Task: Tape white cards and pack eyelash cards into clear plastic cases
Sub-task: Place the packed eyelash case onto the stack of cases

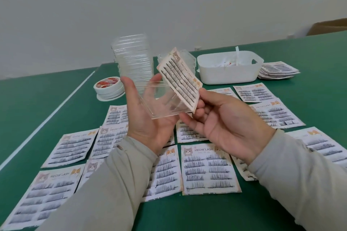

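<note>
I see a green table covered with eyelash cards laid flat in rows. Behind them stand a white basket, a tall stack of clear cases and a tape roll. My left hand cradles an open clear plastic case above the table — thumb curled over its left edge, fingers underneath. My right hand pinches one eyelash card by its lower edge — tilted, its bottom touching the case's right side.

"MEOW LASH" heads the eyelash cards; held card too.
</note>
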Demonstrator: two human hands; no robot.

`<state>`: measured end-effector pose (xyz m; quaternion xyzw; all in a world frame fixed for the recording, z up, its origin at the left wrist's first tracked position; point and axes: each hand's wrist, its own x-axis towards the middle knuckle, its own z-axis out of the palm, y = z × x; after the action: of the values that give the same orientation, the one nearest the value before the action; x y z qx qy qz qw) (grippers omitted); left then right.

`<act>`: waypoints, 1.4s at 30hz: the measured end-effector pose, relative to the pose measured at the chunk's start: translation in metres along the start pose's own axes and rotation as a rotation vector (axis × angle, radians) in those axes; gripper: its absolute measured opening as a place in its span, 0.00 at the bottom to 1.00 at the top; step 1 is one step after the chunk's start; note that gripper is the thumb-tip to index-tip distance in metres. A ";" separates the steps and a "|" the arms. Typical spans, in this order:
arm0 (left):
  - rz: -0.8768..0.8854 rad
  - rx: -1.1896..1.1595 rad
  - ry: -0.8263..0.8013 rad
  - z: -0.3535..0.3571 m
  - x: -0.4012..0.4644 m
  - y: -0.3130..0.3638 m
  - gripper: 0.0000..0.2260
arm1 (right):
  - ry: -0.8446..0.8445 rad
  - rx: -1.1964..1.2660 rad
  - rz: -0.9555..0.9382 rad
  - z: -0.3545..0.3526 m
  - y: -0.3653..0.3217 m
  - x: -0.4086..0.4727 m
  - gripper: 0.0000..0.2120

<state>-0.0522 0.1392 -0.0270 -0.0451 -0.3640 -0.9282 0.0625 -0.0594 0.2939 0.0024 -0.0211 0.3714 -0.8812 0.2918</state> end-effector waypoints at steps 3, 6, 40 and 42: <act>0.003 0.023 0.004 0.002 -0.001 0.001 0.43 | 0.010 -0.003 0.011 0.000 0.000 0.000 0.13; 0.006 0.060 -0.014 0.004 -0.001 0.002 0.41 | 0.038 -0.013 0.013 -0.001 -0.002 0.000 0.13; -0.368 0.121 -0.020 0.008 -0.012 0.005 0.40 | 0.056 0.057 -0.486 -0.006 -0.042 -0.003 0.08; -0.382 0.113 -0.027 0.007 -0.011 0.005 0.39 | 0.051 0.061 -0.492 -0.007 -0.042 -0.003 0.12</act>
<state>-0.0400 0.1410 -0.0198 0.0161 -0.4181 -0.9007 -0.1172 -0.0800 0.3228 0.0263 -0.0797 0.3359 -0.9366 0.0597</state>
